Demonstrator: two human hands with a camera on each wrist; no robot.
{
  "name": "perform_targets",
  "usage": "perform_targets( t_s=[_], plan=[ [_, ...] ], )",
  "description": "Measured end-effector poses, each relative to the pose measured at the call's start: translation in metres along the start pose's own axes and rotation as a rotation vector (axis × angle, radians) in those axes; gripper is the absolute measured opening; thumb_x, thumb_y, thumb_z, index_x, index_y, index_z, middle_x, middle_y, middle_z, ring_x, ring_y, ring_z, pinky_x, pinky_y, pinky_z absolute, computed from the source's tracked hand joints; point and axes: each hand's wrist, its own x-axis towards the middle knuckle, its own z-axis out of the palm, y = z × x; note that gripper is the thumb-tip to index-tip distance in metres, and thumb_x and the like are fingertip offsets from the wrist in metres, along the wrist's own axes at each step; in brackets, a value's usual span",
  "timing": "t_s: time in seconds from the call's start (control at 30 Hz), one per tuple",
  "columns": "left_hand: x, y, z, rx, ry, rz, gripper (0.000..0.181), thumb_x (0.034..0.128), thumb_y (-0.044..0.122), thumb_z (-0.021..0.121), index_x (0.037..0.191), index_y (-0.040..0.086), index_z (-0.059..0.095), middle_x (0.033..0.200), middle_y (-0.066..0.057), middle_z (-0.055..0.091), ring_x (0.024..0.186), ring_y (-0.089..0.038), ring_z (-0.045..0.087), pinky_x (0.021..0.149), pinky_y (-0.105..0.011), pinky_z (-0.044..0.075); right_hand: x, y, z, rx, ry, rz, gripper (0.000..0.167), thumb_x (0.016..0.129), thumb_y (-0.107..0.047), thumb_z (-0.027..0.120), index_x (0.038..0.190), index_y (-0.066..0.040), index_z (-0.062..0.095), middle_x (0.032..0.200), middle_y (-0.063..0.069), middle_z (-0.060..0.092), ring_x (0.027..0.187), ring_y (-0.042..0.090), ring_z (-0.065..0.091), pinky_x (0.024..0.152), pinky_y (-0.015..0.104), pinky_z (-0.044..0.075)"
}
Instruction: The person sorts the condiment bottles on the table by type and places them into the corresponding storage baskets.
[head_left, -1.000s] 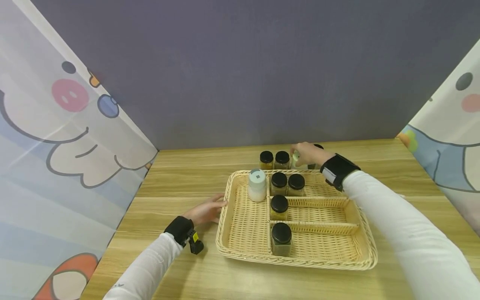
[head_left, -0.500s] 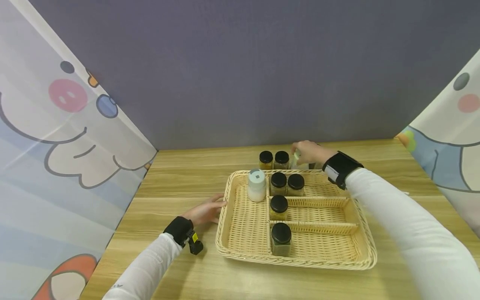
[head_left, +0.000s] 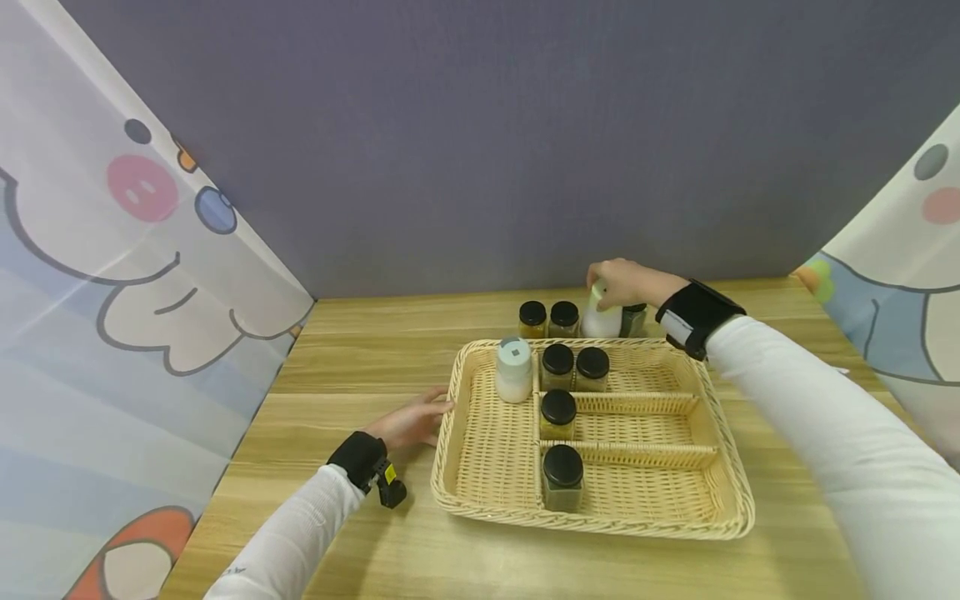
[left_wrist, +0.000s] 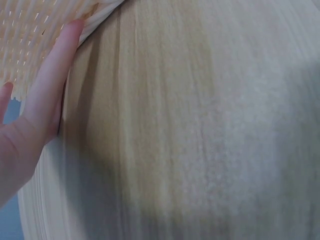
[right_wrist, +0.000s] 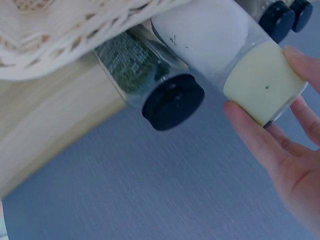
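Note:
Behind the basket's back rim, my right hand [head_left: 621,282] pinches the pale yellow-green cap of a clear bottle [head_left: 600,321] filled with white contents. In the right wrist view, thumb and fingers [right_wrist: 250,127] lie on either side of that cap [right_wrist: 265,82]. Beside the bottle is a black-lidded jar of dark green flakes [right_wrist: 131,62]. My left hand [head_left: 412,421] rests against the left side of the wicker basket [head_left: 442,467]. Its fingers [left_wrist: 47,85] lie along the woven wall in the left wrist view, fairly straight.
A blue-capped bottle [head_left: 514,371] stands in the basket's left compartment. Several black-lidded jars, including a front one [head_left: 562,479], stand in the divided right side. Two more jars, one yellowish [head_left: 532,321], stand behind the basket. A grey wall [head_left: 480,167] rises at the table's back edge.
My right hand has risen a little and shifted slightly right, with the bottle in its grip. The dark green jar beside it now shows more. My left hand has stayed put.

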Motion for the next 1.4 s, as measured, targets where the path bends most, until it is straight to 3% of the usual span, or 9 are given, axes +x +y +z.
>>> perform_targets(
  t_s=[0.27,0.63,1.4],
  plan=[
    [-0.002,0.003,0.003,0.003,0.008,-0.005,0.051,0.0959,0.018,0.035,0.139,0.012,0.008,0.138,-0.024,0.026,0.119,-0.031,0.038,0.087,-0.052,0.042,-0.003,-0.007,-0.015,-0.028,0.025,-0.02,0.035,0.077,-0.006,0.064,0.107,0.007,0.052,0.099,0.021,0.053,0.083,0.029,0.051,0.065,0.037,0.045],
    [0.005,-0.005,-0.005,0.001,0.004,-0.002,0.054,0.0954,0.02,0.037,0.14,0.012,0.007,0.137,-0.022,0.028,0.119,-0.031,0.039,0.085,-0.052,0.043,-0.005,-0.014,-0.036,-0.046,0.036,-0.029,0.035,0.078,-0.005,0.062,0.108,0.007,0.051,0.102,0.021,0.053,0.087,0.03,0.051,0.067,0.038,0.046],
    [0.009,-0.007,-0.006,-0.004,0.024,-0.006,0.05,0.0947,0.02,0.039,0.138,0.014,0.015,0.131,-0.018,0.039,0.11,-0.025,0.048,0.084,-0.051,0.044,-0.009,-0.031,-0.054,-0.112,0.024,-0.039,0.036,0.08,-0.011,0.06,0.112,0.003,0.051,0.105,0.021,0.053,0.087,0.029,0.051,0.068,0.038,0.045]
  ],
)
